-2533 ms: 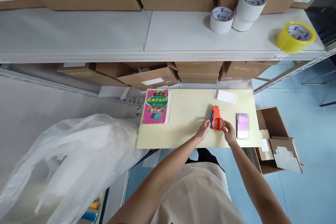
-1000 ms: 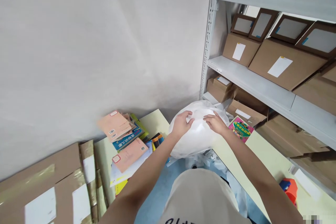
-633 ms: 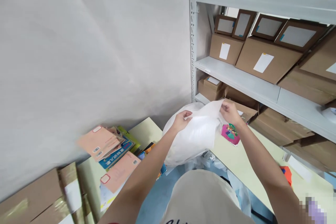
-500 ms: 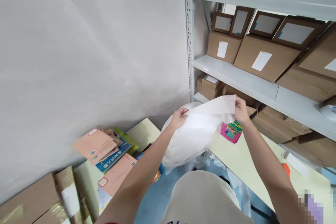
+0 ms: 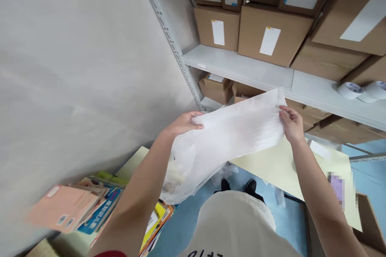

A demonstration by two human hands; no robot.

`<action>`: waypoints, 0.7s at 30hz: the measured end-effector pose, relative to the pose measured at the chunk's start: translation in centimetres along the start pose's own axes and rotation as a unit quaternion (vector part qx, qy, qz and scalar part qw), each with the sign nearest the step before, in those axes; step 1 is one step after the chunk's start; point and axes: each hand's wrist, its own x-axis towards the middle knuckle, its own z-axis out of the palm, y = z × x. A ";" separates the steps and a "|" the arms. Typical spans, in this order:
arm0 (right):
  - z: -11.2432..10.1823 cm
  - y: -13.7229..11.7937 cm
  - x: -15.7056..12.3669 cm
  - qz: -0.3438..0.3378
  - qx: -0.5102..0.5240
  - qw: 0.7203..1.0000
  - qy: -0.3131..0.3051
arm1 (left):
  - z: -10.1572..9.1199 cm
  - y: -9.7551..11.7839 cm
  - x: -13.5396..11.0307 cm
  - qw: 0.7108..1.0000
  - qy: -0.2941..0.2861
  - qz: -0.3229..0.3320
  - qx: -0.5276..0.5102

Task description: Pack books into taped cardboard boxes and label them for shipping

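A white, thin packing foam sheet (image 5: 238,124) stretches between my hands above the table. My left hand (image 5: 187,122) pinches its upper left corner between thumb and fingers. At the other end, my right hand (image 5: 292,122) grips the right edge, thumb on the near side. Below my left hand bulges a large translucent plastic bag (image 5: 177,172) with pale contents that I cannot make out. Sheet and bag overlap, so the border between them is unclear. Part of the cream table (image 5: 265,164) shows beneath the sheet's right half.
Metal shelving (image 5: 241,66) with cardboard boxes (image 5: 271,36) stands ahead, with tape rolls (image 5: 350,89) on one shelf. Stacked books (image 5: 69,209) lie at the left, beside a grey wall (image 5: 75,68). An open carton (image 5: 369,221) is at the lower right.
The sheet is now drawn out wider and flatter between my hands. My view has turned to the right. The colourful book seen on the table earlier is now out of sight.
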 end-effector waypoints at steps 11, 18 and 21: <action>-12.9 7.0 -6.1 0.074 -0.155 0.985 0.004 | 11.5 2.9 6.5 0.980 0.184 0.058 0.044; -18.3 15.2 -12.8 0.074 -0.328 0.942 0.014 | 20.8 -0.7 9.5 0.942 0.162 0.083 0.282; -19.8 18.6 -15.0 0.095 -0.363 0.927 -0.021 | 24.1 -3.4 10.0 0.951 0.112 0.058 0.281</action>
